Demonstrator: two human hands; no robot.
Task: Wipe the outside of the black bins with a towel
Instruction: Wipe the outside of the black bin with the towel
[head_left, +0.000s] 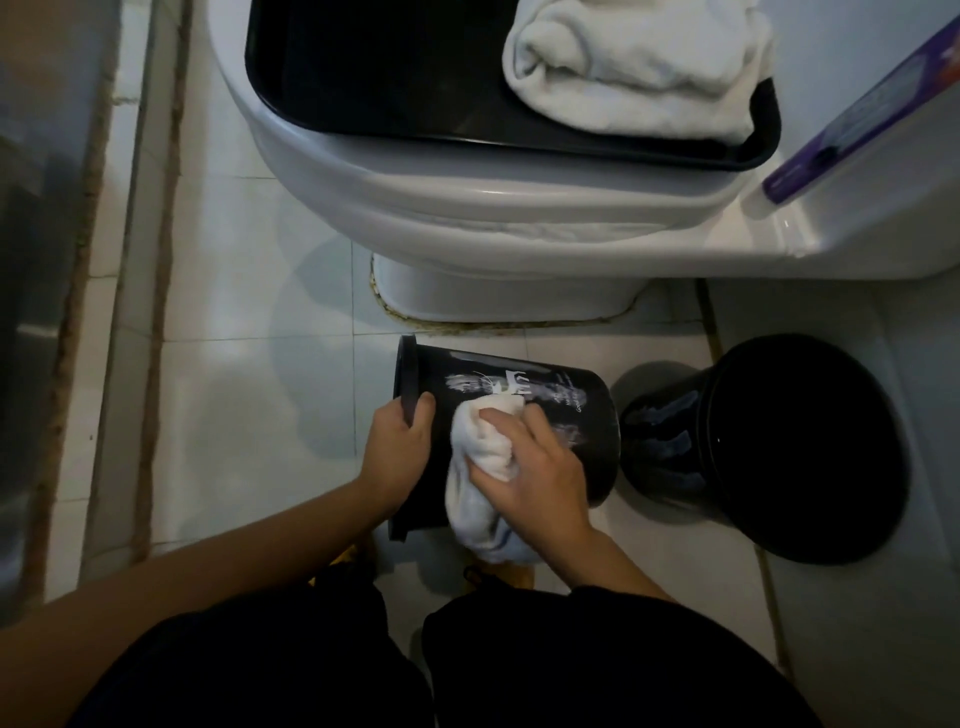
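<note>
Black plastic, the tipped bin (545, 395) lies on its side below the toilet (467, 218). Your left hand (397, 447) grips its rim; your right hand (535, 467) presses the bunched white towel (483, 467) against its wall. Rotate the bin steadily and wipe overlapping strips. The second bin (779, 447) stands to its right.

White toilet (467, 208) bearing a black tray (363, 67), a purple-labelled bottle (857, 114) on its cistern (857, 239)

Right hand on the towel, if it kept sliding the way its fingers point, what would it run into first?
The right hand points up-left across the tipped bin, so it would likely meet the left hand gripping the rim, though depth is unclear.
</note>
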